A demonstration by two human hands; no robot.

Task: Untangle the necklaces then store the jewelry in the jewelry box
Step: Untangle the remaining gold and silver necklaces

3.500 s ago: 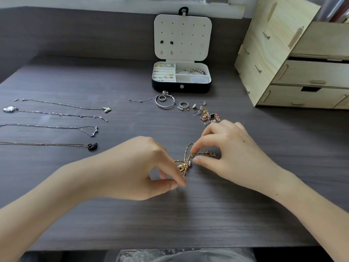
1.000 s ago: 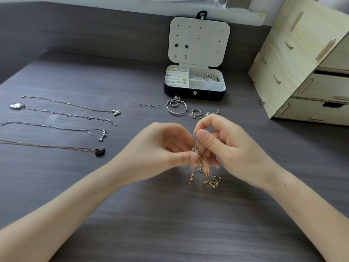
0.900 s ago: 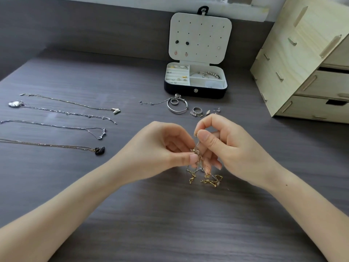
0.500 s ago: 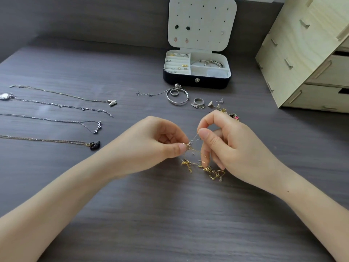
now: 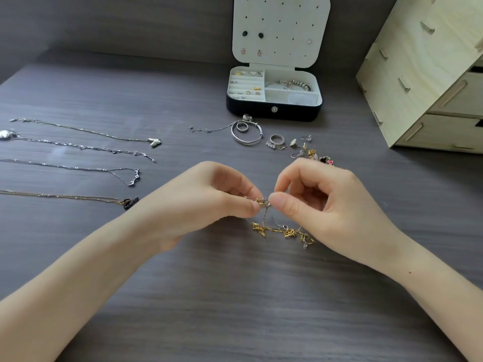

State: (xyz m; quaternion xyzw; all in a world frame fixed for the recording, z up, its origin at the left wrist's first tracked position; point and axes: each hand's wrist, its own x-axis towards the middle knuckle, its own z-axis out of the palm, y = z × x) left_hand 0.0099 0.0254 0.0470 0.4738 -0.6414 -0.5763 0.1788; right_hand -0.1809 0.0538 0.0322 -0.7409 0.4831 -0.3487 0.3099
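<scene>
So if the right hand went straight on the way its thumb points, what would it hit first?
Most likely the left hand: the right hand points leftward, and both pinch the same knot of the gold chain, fingertips almost meeting. Depth looks matched, though I can't be sure.

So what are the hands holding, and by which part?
The left hand and right hand both pinch the tangled gold necklace at its raised top part.

Both hands, left hand, right hand, pinching tangled gold necklace, open jewelry box behind
</scene>
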